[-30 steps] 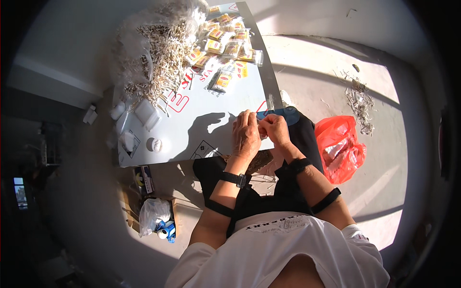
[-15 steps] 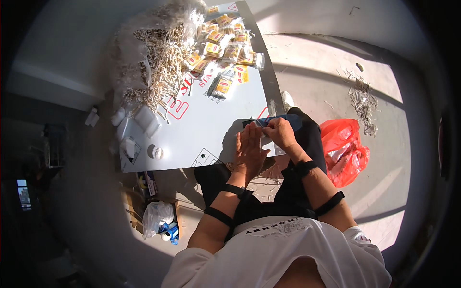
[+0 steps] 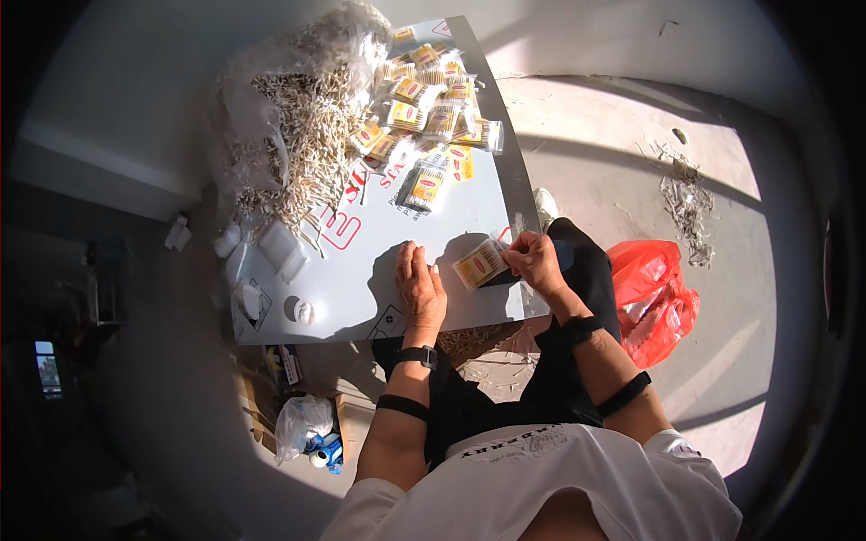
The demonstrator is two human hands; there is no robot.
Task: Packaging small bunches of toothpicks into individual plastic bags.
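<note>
My right hand (image 3: 538,264) pinches the edge of a small clear packet of cotton swabs (image 3: 481,263) with a yellow label. The packet is by the right edge of the white printed board table (image 3: 361,261), its shadow falling around it. To its left, my left hand (image 3: 420,293) is apart from the packet, fingers stretched out, holding nothing. Farther up the table, a single packet (image 3: 424,188) lies in front of a pile of similar packets (image 3: 442,119). Beside that pile spreads a big heap of loose cotton swabs (image 3: 316,149), partly in a clear plastic bag (image 3: 245,104).
White plastic containers (image 3: 283,248) and a small round white piece (image 3: 300,311) sit at the table's left. A red plastic bag (image 3: 654,302) is on the floor at right, with scattered scraps (image 3: 687,203) beyond. Below the table's left stands a cardboard box (image 3: 341,419).
My left hand has moved left, off the packet, which now shows its label. My right hand still pinches the packet's edge. The view has shifted slightly.
</note>
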